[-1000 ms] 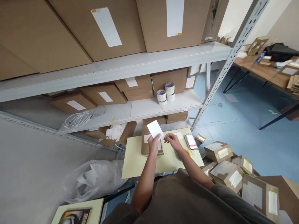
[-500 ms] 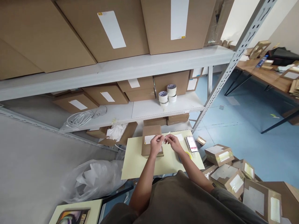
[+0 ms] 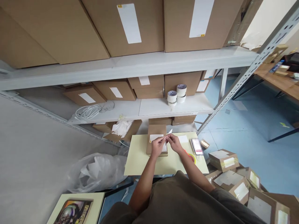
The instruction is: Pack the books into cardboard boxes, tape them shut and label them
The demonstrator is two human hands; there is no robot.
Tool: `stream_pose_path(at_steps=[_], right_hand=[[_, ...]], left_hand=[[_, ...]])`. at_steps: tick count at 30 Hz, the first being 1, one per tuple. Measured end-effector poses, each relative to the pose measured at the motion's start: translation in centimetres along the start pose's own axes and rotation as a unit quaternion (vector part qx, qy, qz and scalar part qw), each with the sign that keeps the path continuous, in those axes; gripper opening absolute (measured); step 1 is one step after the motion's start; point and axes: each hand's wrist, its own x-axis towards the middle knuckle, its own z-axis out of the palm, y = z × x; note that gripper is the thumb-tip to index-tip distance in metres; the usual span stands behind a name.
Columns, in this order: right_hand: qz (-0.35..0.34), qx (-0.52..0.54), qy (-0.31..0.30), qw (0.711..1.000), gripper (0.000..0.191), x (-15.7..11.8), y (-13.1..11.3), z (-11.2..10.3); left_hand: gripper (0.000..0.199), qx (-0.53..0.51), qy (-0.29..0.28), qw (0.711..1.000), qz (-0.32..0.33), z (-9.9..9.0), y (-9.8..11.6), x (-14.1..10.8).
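Left hand (image 3: 157, 146) and right hand (image 3: 174, 143) both pinch one white label sheet (image 3: 168, 133) with closed fingertips, above a cardboard box (image 3: 156, 130) on the yellow table (image 3: 140, 160)

Colours and patterns — work surface and shelving

A white label sheet (image 3: 169, 132) is pinched over a plain brown cardboard box (image 3: 156, 139) bearing a white label; the table (image 3: 140, 158) is pale yellow. Brown cartons (image 3: 137, 25) are marked with white strips. White tape rolls (image 3: 177, 93), light grey shelving (image 3: 154, 62), a blue floor (image 3: 257, 133) and an olive-brown garment (image 3: 182, 202) are shown.
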Motion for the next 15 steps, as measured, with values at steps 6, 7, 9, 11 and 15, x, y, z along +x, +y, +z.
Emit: stream_pose_path(at_steps=[6, 7, 9, 11, 15], right_hand=[[-0.014, -0.003, 0.009, 1.000, 0.041, 1.7, -0.9, 4.3], [-0.013, 0.000, 0.009, 1.000, 0.041, 2.0, -1.0, 5.2], [-0.007, 0.008, 0.006, 1.000, 0.042, 2.7, -1.2, 6.7], [-0.001, 0.015, 0.002, 1.000, 0.043, 3.4, -1.2, 8.1], [0.003, 0.011, -0.001, 1.000, 0.041, 4.5, -1.4, 10.1]], left_hand=[[0.035, 0.010, 0.022, 1.000, 0.007, -4.1, 0.1, 1.2], [0.035, 0.006, 0.020, 1.000, 0.006, -4.9, 0.1, 1.5], [0.034, -0.013, 0.019, 1.000, -0.002, -6.4, 0.3, 2.0], [0.033, -0.037, 0.025, 0.999, -0.013, -7.7, 0.4, 2.3], [0.028, -0.073, 0.055, 0.996, -0.009, -9.3, 0.8, 3.0]])
